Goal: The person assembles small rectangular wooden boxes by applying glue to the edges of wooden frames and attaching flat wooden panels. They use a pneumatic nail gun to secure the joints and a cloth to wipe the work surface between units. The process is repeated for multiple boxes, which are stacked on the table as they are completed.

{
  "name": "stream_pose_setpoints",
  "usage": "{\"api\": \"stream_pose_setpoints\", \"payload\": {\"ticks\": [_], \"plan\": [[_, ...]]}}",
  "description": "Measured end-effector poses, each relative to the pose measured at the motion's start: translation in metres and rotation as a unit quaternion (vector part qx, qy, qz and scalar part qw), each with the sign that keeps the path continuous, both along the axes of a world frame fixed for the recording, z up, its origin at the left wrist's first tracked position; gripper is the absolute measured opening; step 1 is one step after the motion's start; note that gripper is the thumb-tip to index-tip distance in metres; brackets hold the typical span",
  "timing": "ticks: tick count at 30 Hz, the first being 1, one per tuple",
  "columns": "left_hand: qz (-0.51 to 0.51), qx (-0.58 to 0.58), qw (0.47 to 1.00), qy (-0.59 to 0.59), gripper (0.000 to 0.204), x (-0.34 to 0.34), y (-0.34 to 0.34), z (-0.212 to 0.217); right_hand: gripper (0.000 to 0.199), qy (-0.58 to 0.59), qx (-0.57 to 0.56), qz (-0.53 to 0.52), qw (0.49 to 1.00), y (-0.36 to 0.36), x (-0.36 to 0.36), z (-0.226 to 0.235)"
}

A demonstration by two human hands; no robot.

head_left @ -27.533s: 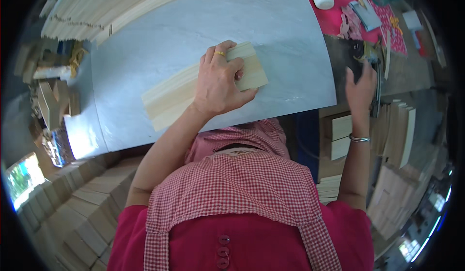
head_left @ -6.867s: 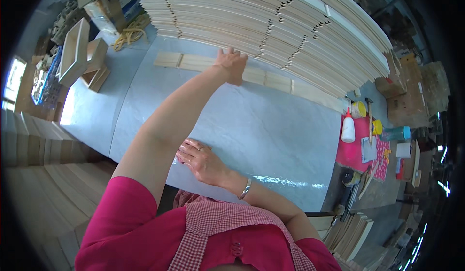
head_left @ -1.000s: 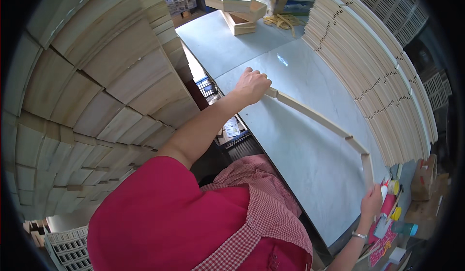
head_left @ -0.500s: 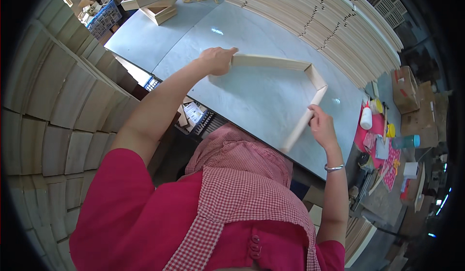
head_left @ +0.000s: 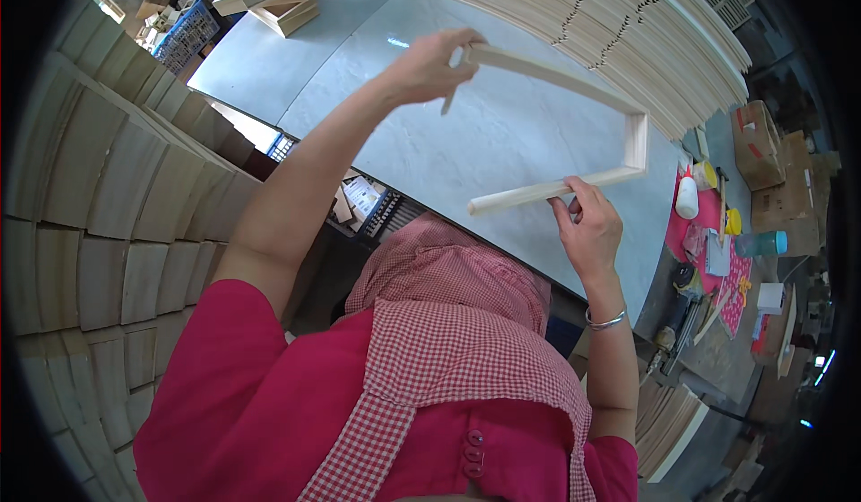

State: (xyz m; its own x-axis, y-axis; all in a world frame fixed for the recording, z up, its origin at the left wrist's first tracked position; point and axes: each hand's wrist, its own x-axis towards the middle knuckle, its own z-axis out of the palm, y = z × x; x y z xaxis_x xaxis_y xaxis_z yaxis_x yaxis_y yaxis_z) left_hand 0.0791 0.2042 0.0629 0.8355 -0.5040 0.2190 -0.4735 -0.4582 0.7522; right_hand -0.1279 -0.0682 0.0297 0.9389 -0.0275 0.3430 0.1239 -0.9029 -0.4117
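A pale wooden frame (head_left: 560,81), made of jointed flat strips, is bent into a shape with one open corner, held above the light marbled tabletop (head_left: 513,139). My left hand (head_left: 437,64) is closed round its far left corner, where a short end strip hangs down toward me. On the near side my right hand (head_left: 587,221), with a silver bangle at the wrist, pinches the near strip between thumb and fingers. That strip's free end points left, apart from the short strip. The short right side stands between the two long strips.
Tall stacks of wooden strips (head_left: 574,17) line the table's far edge. Small wooden boxes (head_left: 285,13) sit at the far left. A white glue bottle (head_left: 687,199) and a teal jar (head_left: 760,244) stand at the right. Stacked wooden panels (head_left: 117,183) rise along my left.
The wooden frame has been bent further: its near strip swung round to point left, and a short strip now shows at my left hand. My left hand moved farther away and right.
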Motion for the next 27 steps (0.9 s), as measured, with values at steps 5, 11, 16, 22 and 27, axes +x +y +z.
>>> {"api": "stream_pose_setpoints", "payload": {"ticks": [5, 11, 16, 22, 27], "plan": [[-0.026, -0.005, 0.974, 0.225, 0.04, -0.026, -0.029, -0.072, 0.034, 0.022, -0.082, -0.009, 0.996, -0.011, -0.012, -0.031], [-0.051, -0.074, 0.959, 0.27, 0.059, -0.038, -0.025, -0.08, 0.03, -0.063, -0.11, 0.014, 0.992, -0.005, -0.01, -0.033], [-0.114, -0.124, 0.947, 0.274, 0.079, -0.058, -0.009, -0.078, 0.031, -0.072, -0.077, 0.005, 0.994, -0.009, -0.009, -0.043], [-0.182, -0.065, 0.953, 0.234, 0.106, -0.081, 0.0, -0.083, 0.031, -0.061, -0.078, -0.006, 0.995, -0.014, -0.005, -0.044], [-0.16, -0.044, 0.98, 0.113, 0.103, -0.093, -0.008, -0.092, 0.031, -0.049, -0.074, -0.009, 0.996, -0.016, -0.002, -0.045]]}}
